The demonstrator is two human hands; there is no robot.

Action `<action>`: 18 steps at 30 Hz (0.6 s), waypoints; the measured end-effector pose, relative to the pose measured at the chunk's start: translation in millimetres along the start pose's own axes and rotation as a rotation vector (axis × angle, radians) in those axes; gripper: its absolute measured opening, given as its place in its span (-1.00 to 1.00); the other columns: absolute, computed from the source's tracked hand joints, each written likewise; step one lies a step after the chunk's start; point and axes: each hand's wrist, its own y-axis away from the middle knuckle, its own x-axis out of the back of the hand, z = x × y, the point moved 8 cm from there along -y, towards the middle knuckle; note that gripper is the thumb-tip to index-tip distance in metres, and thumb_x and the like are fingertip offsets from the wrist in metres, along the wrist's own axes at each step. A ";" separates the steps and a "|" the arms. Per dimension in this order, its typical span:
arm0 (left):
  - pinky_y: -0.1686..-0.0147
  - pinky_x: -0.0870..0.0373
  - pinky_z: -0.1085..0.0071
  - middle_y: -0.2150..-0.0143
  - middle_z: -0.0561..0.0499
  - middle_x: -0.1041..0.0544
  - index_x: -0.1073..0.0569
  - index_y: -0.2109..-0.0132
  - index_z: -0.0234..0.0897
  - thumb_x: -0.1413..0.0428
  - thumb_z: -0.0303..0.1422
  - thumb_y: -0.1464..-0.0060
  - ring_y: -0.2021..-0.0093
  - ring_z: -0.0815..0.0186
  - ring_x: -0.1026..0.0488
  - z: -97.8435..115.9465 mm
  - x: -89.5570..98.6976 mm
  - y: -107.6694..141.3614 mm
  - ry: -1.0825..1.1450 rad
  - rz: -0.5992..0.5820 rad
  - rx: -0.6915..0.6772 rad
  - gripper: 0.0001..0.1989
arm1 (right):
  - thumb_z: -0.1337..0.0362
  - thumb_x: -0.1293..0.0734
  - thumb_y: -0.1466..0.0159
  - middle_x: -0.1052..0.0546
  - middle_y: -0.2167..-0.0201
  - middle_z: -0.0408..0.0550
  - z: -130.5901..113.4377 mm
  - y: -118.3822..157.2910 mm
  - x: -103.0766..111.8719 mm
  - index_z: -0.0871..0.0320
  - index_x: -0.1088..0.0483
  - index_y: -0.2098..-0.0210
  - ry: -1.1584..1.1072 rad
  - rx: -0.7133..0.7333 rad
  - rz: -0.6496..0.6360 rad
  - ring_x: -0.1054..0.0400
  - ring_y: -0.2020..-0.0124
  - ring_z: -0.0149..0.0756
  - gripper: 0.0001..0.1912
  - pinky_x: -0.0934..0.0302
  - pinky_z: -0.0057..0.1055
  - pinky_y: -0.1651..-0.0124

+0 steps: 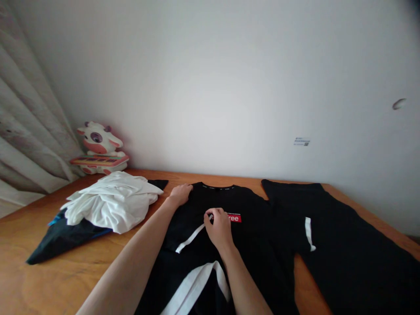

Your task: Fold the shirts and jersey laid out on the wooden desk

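Note:
A black T-shirt [252, 236] with a red printed logo lies front up on the wooden table. Its left-side sleeve is folded inward over the chest, showing a white-trimmed cuff [192, 238]. My right hand [219, 227] is closed in a pinch on the upper end of that cuff, beside the logo, covering part of the print. At the shirt's left shoulder, near the collar, my left hand [180, 194] has its fingers bent onto the fabric; the fingertips are partly hidden. A wide white band [193, 284] crosses the black cloth at the bottom, below my right wrist.
A crumpled white garment [114, 199] lies on dark clothing [65, 238] at the left. A cow-shaped toy piano [100, 148] stands behind it by the curtain [26, 109]. More black clothing [348, 245] spreads over the table [26, 284] at the right, against the wall [213, 87].

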 end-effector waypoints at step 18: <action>-0.32 -0.21 0.17 -0.35 -0.25 -0.35 -0.33 -0.28 -0.35 0.10 -0.32 -0.33 -0.33 0.10 -0.30 7.5 -30.3 56.4 0.153 0.244 -0.031 -0.55 | 0.22 -0.29 -0.34 -0.45 -0.18 0.19 -3.8 7.7 1.0 0.13 -0.40 -0.12 0.185 0.000 -0.001 -0.29 -0.20 0.06 -0.63 -0.08 0.02 -0.19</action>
